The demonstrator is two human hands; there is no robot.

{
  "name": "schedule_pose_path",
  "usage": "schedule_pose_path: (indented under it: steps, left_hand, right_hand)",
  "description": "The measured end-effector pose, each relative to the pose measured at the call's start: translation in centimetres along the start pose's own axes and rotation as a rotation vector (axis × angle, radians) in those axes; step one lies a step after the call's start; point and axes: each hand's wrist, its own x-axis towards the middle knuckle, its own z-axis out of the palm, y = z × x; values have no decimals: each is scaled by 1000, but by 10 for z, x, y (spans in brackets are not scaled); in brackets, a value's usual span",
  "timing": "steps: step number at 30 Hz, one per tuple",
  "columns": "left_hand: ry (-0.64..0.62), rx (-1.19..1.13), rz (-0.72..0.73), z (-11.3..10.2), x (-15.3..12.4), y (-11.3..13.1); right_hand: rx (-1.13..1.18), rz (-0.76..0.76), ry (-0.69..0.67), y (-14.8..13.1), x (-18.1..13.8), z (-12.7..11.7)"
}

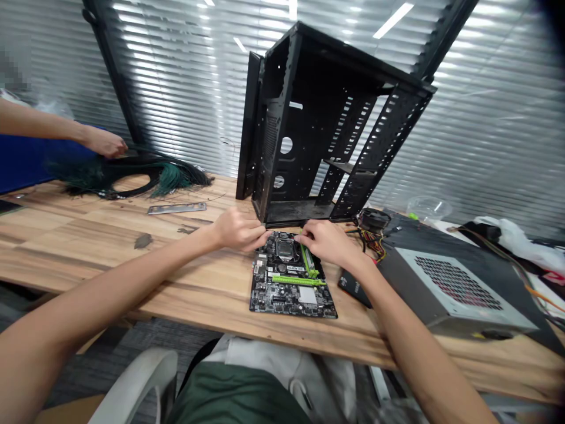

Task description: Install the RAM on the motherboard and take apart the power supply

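A black motherboard [265,297] with lime-green slots lies on the wooden table in front of me, its bare processor socket [285,250] facing up. My left hand [242,229] is closed at the board's far left corner, thumb and fingers pinching the edge. At the far right corner, beside the upright green memory slots [308,259], my right hand [324,240] is closed too, its curled fingertips on the board's edge. The fingertips are partly hidden. Just behind both hands stands an open black computer case [304,209], tilted in view.
A metal I/O shield [176,208] and a bundle of dark cables [132,176] lie to the left, where another person's hand [106,142] touches the bundle. To the right are a power supply [445,288], a CPU fan [374,219] and a black solid-state drive [355,287].
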Motion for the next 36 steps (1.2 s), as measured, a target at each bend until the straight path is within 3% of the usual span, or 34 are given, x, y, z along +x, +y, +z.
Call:
schedule_pose_path:
  steps: [14, 36]
  left_hand:
    - [10, -32, 10, -3, 4, 2]
    - [-112, -52, 12, -6, 10, 5]
  right_hand:
    - [-84, 5, -9, -3, 2, 1]
    - [-12, -32, -61, -6, 0, -3]
